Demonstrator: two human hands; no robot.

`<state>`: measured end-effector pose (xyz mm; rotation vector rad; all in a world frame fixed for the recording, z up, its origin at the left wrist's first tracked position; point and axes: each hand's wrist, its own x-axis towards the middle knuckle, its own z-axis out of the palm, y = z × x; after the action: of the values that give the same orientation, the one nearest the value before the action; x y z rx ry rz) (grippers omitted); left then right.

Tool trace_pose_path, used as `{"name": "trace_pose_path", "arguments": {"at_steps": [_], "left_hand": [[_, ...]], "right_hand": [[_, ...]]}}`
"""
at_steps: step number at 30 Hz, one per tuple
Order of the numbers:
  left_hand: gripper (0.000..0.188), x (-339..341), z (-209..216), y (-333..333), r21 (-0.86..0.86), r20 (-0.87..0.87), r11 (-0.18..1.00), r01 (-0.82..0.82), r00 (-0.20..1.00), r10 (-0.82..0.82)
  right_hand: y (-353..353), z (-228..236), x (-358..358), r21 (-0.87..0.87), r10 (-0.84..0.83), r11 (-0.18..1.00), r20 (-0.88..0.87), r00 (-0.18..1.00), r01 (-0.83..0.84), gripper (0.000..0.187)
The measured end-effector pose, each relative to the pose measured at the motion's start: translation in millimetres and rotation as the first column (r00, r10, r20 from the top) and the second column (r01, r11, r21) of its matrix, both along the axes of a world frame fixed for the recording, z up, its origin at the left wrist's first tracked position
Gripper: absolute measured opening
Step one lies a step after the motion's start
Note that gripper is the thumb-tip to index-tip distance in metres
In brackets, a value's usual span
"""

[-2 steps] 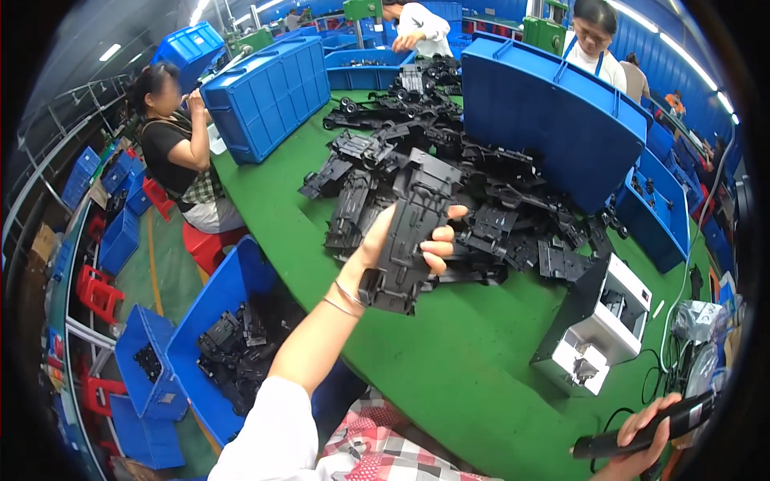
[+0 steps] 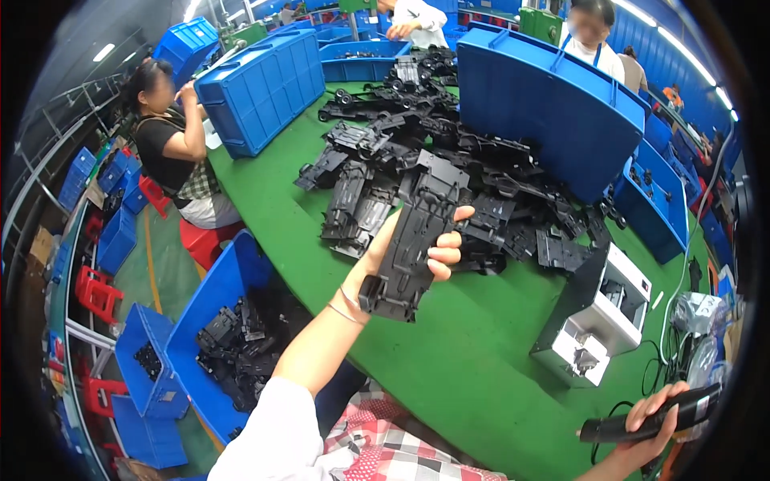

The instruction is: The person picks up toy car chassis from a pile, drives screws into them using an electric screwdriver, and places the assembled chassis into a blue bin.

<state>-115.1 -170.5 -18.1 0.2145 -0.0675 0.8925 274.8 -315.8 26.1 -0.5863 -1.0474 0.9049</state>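
Observation:
My left hand (image 2: 372,263) is closed round a black plastic toy-car chassis (image 2: 415,236), raised over the near part of the green table (image 2: 473,361). The chassis stands lengthwise away from me, with its ribbed, moulded face showing. At the lower right my right hand (image 2: 654,421) grips a black cylindrical electric screwdriver (image 2: 613,429), its narrow end pointing left. Beyond the held chassis spreads a heap of similar black chassis (image 2: 353,196), some with wheels. Between the heap and my right hand sits a silver and black screw feeder (image 2: 597,321).
Large blue crates (image 2: 553,112) stand on the table's far side. Left of my arm, a blue bin (image 2: 188,337) holds more black parts. Cables and clear plastic bags (image 2: 698,313) crowd the right edge. Co-workers sit at the left and far side.
The view has shifted slightly. My left hand keeps the chassis in nearly the same place, turned a little. My right hand has come up slightly with the screwdriver.

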Motion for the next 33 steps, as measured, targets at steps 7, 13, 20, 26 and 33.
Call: {"name": "trace_pose_path", "arguments": {"at_steps": [7,13,20,26,33], "left_hand": [[0.033,57.5,-40.1,-48.1,0.176,-0.435,0.983,-0.059,0.891,0.132],[0.029,107.3,-49.9,-85.0,0.098,-0.812,0.987,0.13,0.584,0.004],[0.036,134.7,-66.7,-93.0,-0.038,-0.762,0.994,0.101,0.641,-0.094],[0.026,143.3,-64.4,-91.8,0.06,-0.805,0.998,0.008,0.592,0.044],[0.022,145.4,-63.2,-93.3,0.138,-0.827,0.99,-0.034,0.547,0.134]], "right_hand": [[17.1,7.8,-26.9,0.17,-0.361,0.919,0.008,0.932,0.355,0.025],[35.5,5.7,-46.5,0.116,-0.477,0.876,0.074,0.876,0.467,0.027],[59.3,-6.7,-62.6,0.128,-0.459,0.887,0.355,0.814,0.444,0.032],[61.6,-2.7,-49.9,-0.135,-0.249,0.953,0.159,0.955,0.27,0.024],[42.3,-7.0,-81.3,-0.055,-0.105,0.993,0.03,0.994,0.107,0.028]]}}
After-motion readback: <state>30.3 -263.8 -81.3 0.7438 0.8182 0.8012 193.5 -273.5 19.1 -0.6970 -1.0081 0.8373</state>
